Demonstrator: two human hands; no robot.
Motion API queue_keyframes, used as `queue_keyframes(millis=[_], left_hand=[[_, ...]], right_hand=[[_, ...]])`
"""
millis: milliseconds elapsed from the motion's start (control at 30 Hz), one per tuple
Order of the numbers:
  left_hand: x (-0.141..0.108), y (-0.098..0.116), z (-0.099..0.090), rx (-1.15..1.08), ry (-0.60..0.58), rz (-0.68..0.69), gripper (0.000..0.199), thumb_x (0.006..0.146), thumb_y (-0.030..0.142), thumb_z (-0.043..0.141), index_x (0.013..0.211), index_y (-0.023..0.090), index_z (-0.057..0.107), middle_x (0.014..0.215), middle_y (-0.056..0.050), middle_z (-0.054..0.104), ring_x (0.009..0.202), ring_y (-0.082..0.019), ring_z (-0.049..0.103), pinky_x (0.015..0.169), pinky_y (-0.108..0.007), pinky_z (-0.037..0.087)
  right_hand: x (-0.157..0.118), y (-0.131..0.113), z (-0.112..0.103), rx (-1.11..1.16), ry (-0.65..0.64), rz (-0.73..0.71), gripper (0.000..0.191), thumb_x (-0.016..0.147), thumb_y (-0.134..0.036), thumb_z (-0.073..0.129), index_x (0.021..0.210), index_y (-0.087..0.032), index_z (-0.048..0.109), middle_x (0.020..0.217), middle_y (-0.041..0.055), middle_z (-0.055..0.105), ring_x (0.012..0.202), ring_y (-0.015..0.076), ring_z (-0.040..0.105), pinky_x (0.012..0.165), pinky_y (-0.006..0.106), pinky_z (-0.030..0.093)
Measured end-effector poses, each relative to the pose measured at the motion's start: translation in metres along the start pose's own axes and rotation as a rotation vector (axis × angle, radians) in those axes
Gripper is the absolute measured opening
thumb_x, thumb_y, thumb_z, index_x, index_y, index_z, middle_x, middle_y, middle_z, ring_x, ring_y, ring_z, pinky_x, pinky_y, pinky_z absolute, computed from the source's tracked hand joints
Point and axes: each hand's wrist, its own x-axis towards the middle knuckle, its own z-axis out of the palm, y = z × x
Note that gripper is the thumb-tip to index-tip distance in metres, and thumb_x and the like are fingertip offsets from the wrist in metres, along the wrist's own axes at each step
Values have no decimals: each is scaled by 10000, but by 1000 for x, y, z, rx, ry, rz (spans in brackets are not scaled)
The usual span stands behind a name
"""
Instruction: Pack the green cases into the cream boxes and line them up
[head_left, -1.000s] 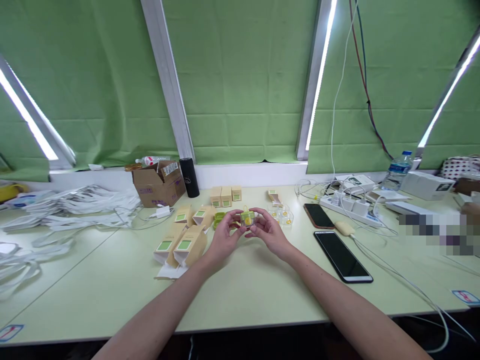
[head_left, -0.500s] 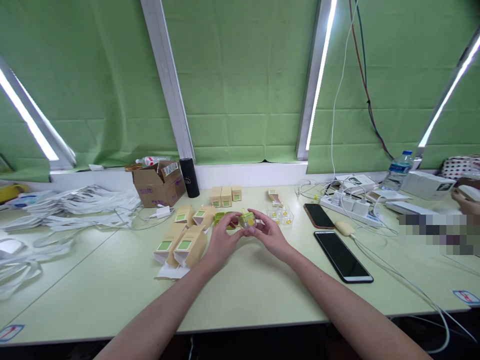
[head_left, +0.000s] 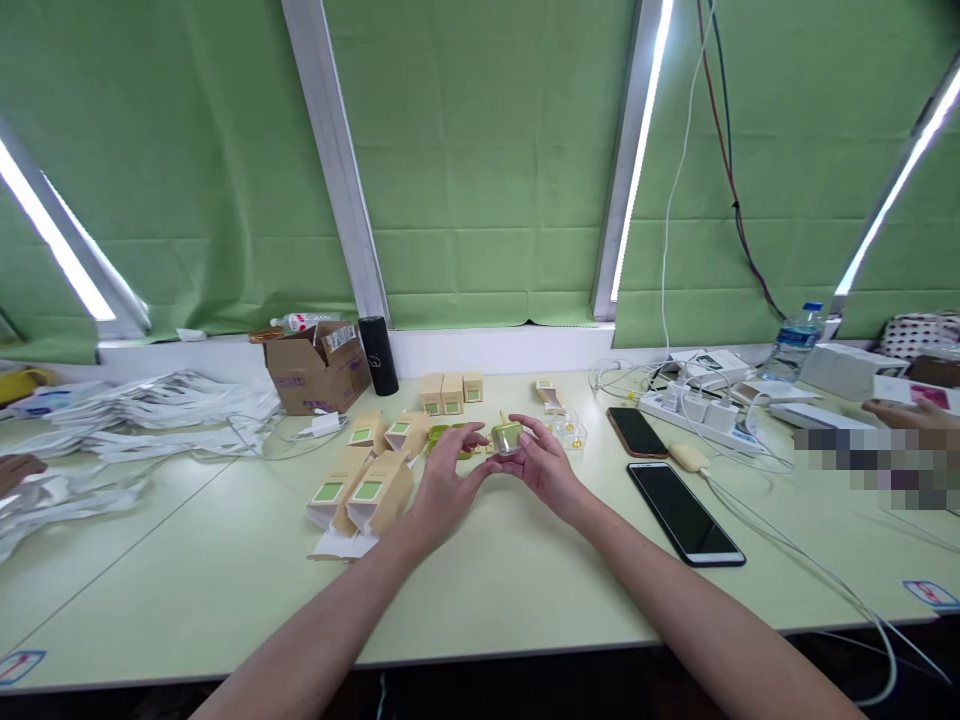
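My right hand (head_left: 546, 464) holds a small clear bottle with a yellow-green top (head_left: 507, 437) between thumb and fingers. Its top ends in a thin upright tip. My left hand (head_left: 452, 470) is beside it, fingers curved and apart, its thumb tip close to the bottle's lower edge; I cannot tell whether it touches. Behind my left hand lie green pieces (head_left: 438, 434), partly hidden by the fingers. Just beyond my right hand stand several clear pieces with yellow centres (head_left: 571, 432).
Tan boxes with green labels (head_left: 381, 490) stand at left, with smaller tan boxes (head_left: 452, 392) behind. Two phones (head_left: 686, 512) and a power strip (head_left: 705, 420) lie at right. White straps (head_left: 165, 410) heap at far left. Other people's hands (head_left: 919, 414) show at both edges.
The bottle has turned upright and moved slightly right in my right hand. My left fingers have come away from it. Another person's hand has appeared at the left edge.
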Motion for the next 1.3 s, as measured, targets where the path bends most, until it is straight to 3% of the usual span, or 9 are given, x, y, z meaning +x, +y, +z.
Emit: queue_keyframes(millis=[100, 267, 600, 767, 1067, 1300], left_hand=[[0, -2, 1, 20, -12, 26, 301, 1001, 342, 641, 1286, 246, 625, 1045, -69, 732, 956, -210, 674, 876, -375, 562], [-1, -5, 3, 27, -37, 32, 191, 1016, 285, 587, 1177, 229, 673, 1041, -84, 723, 942, -218, 676, 851, -367, 552], [1, 0, 1, 35, -53, 7, 162, 1021, 261, 546, 1051, 228, 701, 953, -70, 732, 907, -225, 684, 839, -373, 540], [0, -1, 1, 37, -71, -26, 163, 1019, 272, 546, 1050, 224, 700, 991, -76, 737, 924, -228, 688, 850, -382, 548], [2, 3, 1, -131, -79, -202, 249, 1003, 379, 601, 1190, 218, 623, 988, -64, 756, 907, -214, 719, 788, -342, 568], [3, 0, 4, -247, -117, -282, 441, 942, 482, 684, 1283, 215, 602, 1137, -99, 717, 1023, -240, 698, 903, -396, 573]], right_hand=[[3, -1, -6, 81, 2, 32, 490, 892, -521, 775, 1259, -293, 543, 1064, 55, 763, 880, 263, 789, 878, 493, 621], [8, 1, -17, 152, 14, 42, 377, 937, -488, 697, 1211, -280, 543, 1036, 62, 773, 760, 231, 752, 730, 418, 601], [10, 3, -22, 174, 68, 38, 241, 981, -457, 601, 1121, -264, 563, 1043, 89, 798, 720, 228, 729, 670, 401, 579], [9, 1, -19, 142, 36, 36, 329, 966, -505, 649, 1167, -261, 558, 1035, 86, 796, 729, 222, 743, 692, 405, 593], [4, 1, -8, 64, 30, 9, 453, 859, -467, 829, 1197, -274, 597, 1055, 60, 770, 936, 277, 783, 877, 477, 616], [4, 9, -5, -255, 94, -123, 649, 701, -346, 946, 1244, -288, 595, 1160, 41, 640, 1009, 204, 686, 871, 383, 634]])
